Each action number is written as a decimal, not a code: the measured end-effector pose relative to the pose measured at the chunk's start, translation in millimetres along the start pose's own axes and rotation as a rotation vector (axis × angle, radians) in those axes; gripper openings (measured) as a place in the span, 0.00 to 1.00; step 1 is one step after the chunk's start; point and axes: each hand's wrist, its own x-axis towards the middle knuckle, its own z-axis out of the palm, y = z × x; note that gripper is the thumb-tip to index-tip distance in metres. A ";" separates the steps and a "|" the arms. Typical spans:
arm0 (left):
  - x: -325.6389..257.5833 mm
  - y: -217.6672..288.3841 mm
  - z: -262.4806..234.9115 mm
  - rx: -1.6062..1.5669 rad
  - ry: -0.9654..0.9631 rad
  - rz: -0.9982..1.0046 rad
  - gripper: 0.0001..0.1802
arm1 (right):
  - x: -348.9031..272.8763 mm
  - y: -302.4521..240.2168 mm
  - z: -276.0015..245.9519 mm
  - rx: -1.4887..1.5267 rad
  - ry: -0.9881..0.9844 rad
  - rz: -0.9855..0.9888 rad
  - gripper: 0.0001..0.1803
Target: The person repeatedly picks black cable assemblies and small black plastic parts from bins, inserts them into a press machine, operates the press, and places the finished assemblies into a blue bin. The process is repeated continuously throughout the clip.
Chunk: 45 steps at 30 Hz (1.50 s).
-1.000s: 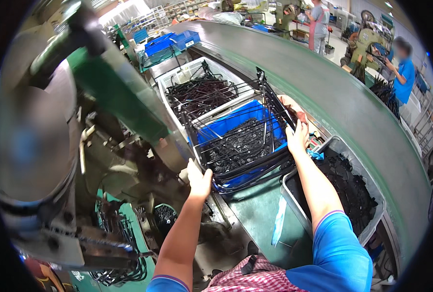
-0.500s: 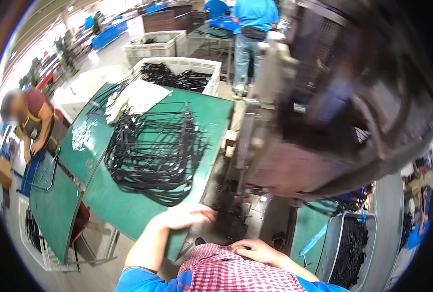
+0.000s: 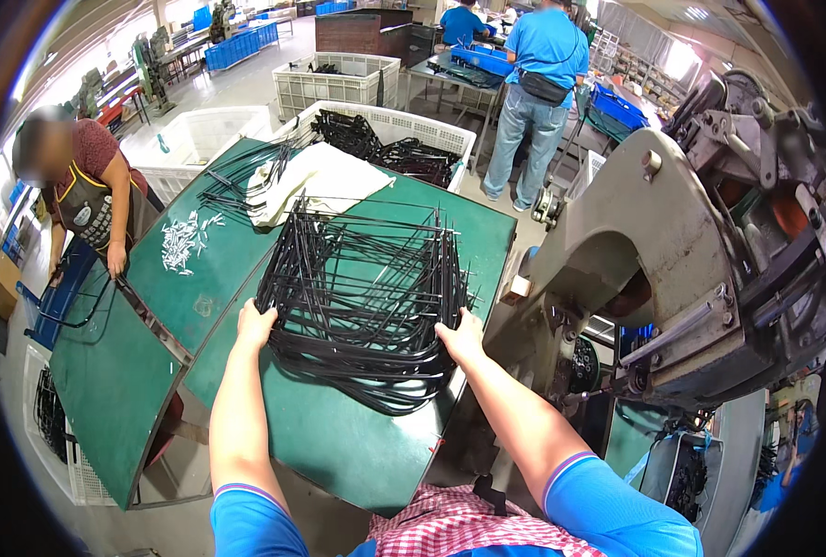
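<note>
black frame stack (image 3: 362, 376): left fingers (image 3: 263, 319) grasp it at nine o'clock, right fingers (image 3: 447, 333) at three. both empty moments ago; stack looks steadied now.

Green table (image 3: 338, 450): black rods (image 3: 366, 364), cloth (image 3: 325, 183), white bits (image 3: 181, 243), perhaps plastic.

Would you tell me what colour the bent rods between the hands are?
The bent rods are black; head view shows them best.
</note>
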 end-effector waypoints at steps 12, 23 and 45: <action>-101.0 38.2 -18.0 -0.542 0.269 0.508 0.25 | -19.5 9.8 -5.8 0.282 0.250 -0.200 0.31; -307.8 125.6 -70.5 -1.355 -0.935 0.682 0.62 | -168.0 81.9 -71.9 0.732 -0.108 -0.273 0.34; -451.7 176.9 156.9 -0.818 -1.327 -0.080 0.38 | 12.1 250.0 -198.0 -0.366 0.212 -0.302 0.20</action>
